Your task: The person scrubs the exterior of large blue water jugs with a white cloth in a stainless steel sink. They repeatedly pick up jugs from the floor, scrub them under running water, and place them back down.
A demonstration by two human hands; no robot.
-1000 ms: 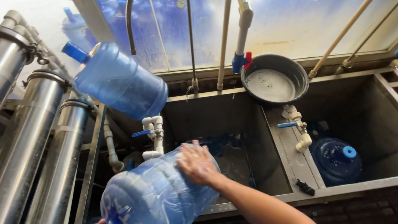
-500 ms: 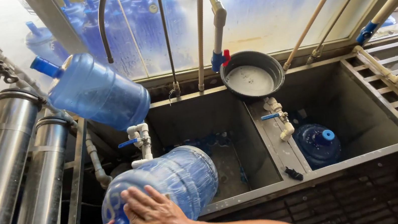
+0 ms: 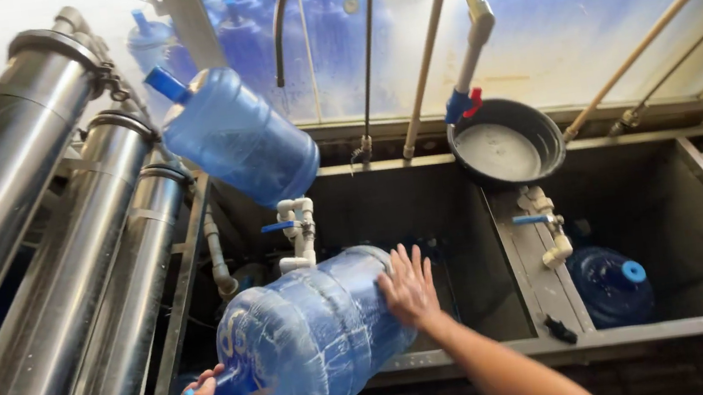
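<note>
Right hand (image 3: 409, 287) now on jug (image 3: 312, 350) base, neck lower-left.

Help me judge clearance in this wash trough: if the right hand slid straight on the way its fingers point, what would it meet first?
The right hand, flat on the big blue jug's base, points up-frame toward the trough's back wall. Probably that wall comes first, though depth is unclear.
</note>
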